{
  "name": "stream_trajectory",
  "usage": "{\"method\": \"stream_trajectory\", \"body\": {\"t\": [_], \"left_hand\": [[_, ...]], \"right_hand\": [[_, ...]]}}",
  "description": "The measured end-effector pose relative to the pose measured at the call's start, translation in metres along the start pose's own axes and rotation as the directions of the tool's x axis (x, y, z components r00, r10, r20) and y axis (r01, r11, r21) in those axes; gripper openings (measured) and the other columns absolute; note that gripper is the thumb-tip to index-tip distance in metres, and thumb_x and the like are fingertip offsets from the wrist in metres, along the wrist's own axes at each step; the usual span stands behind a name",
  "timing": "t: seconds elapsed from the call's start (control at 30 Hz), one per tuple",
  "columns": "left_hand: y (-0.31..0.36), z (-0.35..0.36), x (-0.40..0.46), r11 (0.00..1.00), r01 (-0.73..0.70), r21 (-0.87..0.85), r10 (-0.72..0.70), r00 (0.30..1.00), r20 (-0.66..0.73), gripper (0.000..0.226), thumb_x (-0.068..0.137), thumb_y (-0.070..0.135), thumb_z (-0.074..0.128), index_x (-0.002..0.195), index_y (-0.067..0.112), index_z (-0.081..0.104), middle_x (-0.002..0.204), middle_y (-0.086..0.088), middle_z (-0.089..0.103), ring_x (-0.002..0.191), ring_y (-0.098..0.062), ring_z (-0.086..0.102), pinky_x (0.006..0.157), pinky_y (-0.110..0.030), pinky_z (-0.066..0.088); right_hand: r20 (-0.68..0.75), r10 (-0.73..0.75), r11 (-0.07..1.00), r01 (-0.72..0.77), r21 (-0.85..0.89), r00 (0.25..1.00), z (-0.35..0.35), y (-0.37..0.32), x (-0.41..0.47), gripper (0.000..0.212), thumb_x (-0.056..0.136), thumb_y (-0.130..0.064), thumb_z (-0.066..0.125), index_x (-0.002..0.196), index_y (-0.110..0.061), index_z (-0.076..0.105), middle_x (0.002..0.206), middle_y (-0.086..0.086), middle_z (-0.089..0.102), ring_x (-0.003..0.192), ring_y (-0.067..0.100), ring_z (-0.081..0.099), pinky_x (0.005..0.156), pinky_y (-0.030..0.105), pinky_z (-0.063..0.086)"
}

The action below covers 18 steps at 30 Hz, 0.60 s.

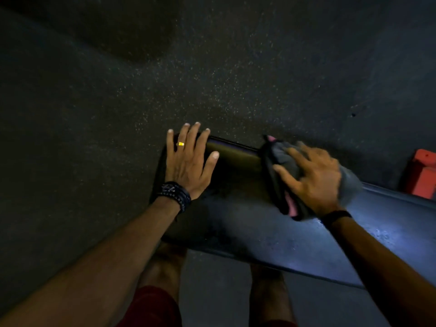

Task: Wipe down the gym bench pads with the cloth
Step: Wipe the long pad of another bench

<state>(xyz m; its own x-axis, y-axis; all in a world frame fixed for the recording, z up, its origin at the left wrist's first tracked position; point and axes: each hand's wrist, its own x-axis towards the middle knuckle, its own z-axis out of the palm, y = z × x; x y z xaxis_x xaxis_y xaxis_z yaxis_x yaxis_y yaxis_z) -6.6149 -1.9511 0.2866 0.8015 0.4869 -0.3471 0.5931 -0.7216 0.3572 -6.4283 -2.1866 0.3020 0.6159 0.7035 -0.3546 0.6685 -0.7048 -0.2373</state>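
While the left hand [188, 161] lies spread flat on the bench pad [271, 230] end, the right hand [313, 180] presses the cloth [283, 159] just beside it; the pad runs away rightward.

Bare forearms; the left hand [188, 161] wears a gold ring [181, 143] and black braided leather wristbands [174, 192]; the right hand [316, 180], a thin black wristband [336, 216]; dark red shorts [151, 308].

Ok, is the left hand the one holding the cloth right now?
No, the left hand lies flat and bare on the bench pad, while the right hand presses the grey cloth.
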Motion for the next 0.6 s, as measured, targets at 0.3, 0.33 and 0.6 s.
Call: {"method": "stream_trajectory", "body": {"t": [0.3, 0.33, 0.6], "left_hand": [[0.011, 0.01, 0.004, 0.973, 0.064, 0.223, -0.058, 0.998, -0.033, 0.057, 0.096, 0.047, 0.029, 0.138, 0.01, 0.042, 0.142, -0.013, 0.042, 0.136, -0.035, 0.034, 0.114, -0.061, 0.017], [0.012, 0.009, 0.004, 0.972, 0.069, 0.223, -0.062, 0.997, -0.038, 0.057, 0.096, 0.047, 0.028, 0.138, 0.01, 0.042, 0.142, -0.013, 0.042, 0.136, -0.035, 0.035, 0.114, -0.061, 0.017], [0.013, 0.008, 0.002, 0.974, 0.083, 0.21, -0.067, 0.994, -0.085, 0.059, 0.097, 0.045, 0.023, 0.137, 0.008, 0.044, 0.14, -0.013, 0.045, 0.134, -0.034, 0.036, 0.115, -0.056, 0.018]], "right_hand": [[-0.166, 0.201, 0.979, -0.19, 0.075, 0.966, 0.0, -0.005, 0.006, 0.046, 0.094, -0.063, 0.044, 0.117, -0.03, 0.067, 0.099, 0.004, 0.066, 0.095, 0.028, 0.058, 0.08, 0.04, 0.042], [-0.164, 0.132, 0.99, -0.121, 0.078, 0.978, 0.007, -0.04, 0.022, 0.042, 0.094, -0.061, 0.046, 0.116, -0.031, 0.067, 0.099, 0.002, 0.066, 0.095, 0.027, 0.058, 0.079, 0.038, 0.041], [-0.057, -0.111, 0.986, 0.117, 0.121, 0.992, 0.018, -0.064, 0.035, 0.049, 0.095, -0.06, 0.042, 0.127, -0.027, 0.058, 0.122, 0.002, 0.062, 0.109, 0.026, 0.053, 0.086, 0.042, 0.04]]}}
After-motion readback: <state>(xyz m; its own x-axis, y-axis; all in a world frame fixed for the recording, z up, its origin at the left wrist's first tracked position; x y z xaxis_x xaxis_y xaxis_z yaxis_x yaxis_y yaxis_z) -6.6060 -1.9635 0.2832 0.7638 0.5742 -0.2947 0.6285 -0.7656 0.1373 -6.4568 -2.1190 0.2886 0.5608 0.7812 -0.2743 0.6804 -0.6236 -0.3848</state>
